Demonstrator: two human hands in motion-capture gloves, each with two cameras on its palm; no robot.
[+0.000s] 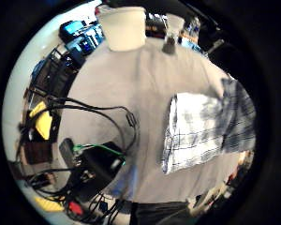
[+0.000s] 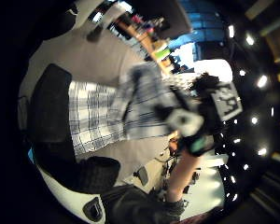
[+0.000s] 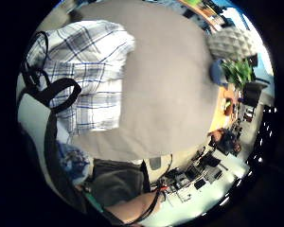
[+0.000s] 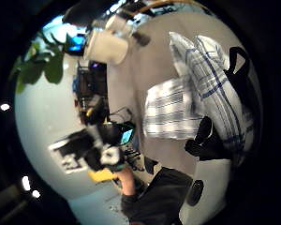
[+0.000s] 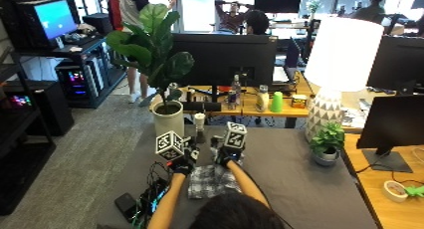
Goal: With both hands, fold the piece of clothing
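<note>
Clothing, a white piece with dark blue checks, lies partly folded on the grey table, straight in front of the person and near the table's close edge. In the outside view both gloved hands are raised side by side over its far end. The left hand is above the far left corner, the right hand above the far right, so each is about equally near its own side. The right palm views show a lifted fold of checked cloth close against that palm, which suggests the right hand pinches the cloth; I cannot see its fingers closing. Whether the left hand's fingers are curled or straight, I cannot tell.

The cloth runs from the hands back toward the person's body, so the coming fold would probably carry the far edge toward the near one.

A potted plant, a white lamp and a small pot plant stand farther back.
</note>
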